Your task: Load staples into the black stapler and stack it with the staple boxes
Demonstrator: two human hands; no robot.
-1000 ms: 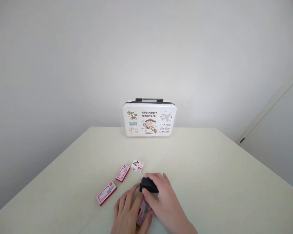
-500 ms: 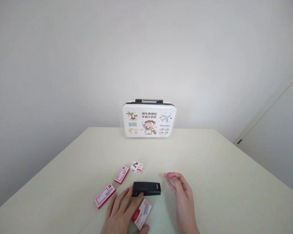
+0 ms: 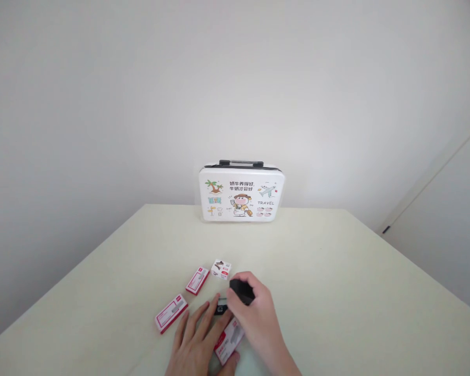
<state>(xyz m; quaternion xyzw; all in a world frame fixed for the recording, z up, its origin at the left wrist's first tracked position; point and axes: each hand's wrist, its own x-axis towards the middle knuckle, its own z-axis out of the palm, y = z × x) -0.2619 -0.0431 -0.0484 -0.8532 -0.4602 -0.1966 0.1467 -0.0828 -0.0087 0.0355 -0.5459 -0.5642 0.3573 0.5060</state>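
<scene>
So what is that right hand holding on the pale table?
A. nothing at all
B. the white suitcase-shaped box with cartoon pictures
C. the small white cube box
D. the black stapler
D: the right hand is wrapped over the raised end of the black stapler, while the white cartoon case stands far back on the table and the small white cube box lies untouched.

A plain home or office room: bare white wall [image 3: 102, 94], cream table [image 3: 337, 292], cartoon-printed carry case [image 3: 242, 194].
</scene>
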